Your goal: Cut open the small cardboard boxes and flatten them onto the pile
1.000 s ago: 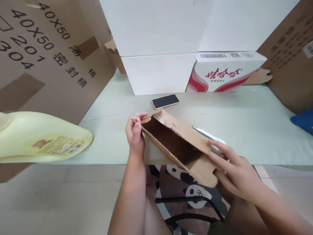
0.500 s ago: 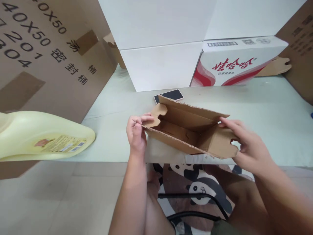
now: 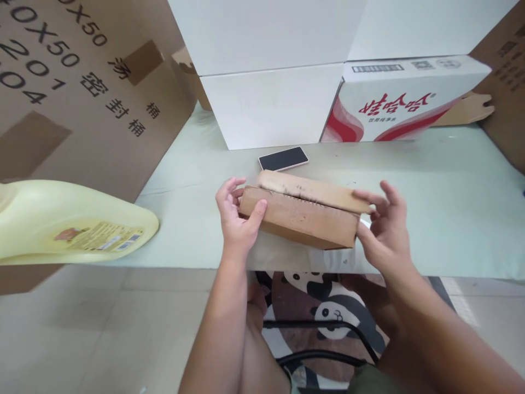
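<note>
A small brown cardboard box (image 3: pixel 303 221) is between my two hands above the near part of the table. Its long top flaps are folded inward, with a narrow gap along the top, and the inside is hidden. My left hand (image 3: pixel 240 213) grips the left end, thumb on the near face and fingers behind. At the right end my right hand (image 3: pixel 383 230) holds the corner, its thumb low on the near side and a finger at the flap edge. A dark-screened phone (image 3: pixel 284 158) lies just behind the box.
A pale yellow bottle (image 3: pixel 82 221) lies at the left, near a big printed carton (image 3: pixel 102 109). White boxes (image 3: pixel 270 109) and a red-and-white carton (image 3: pixel 389 109) line the back of the table (image 3: pixel 451 219). A panda-patterned mat (image 3: pixel 332 317) lies on the floor below.
The box's flaps were standing up and its inside showed; now they are folded down over it. My hands shifted from the flaps to the box's ends, the right one moving inward.
</note>
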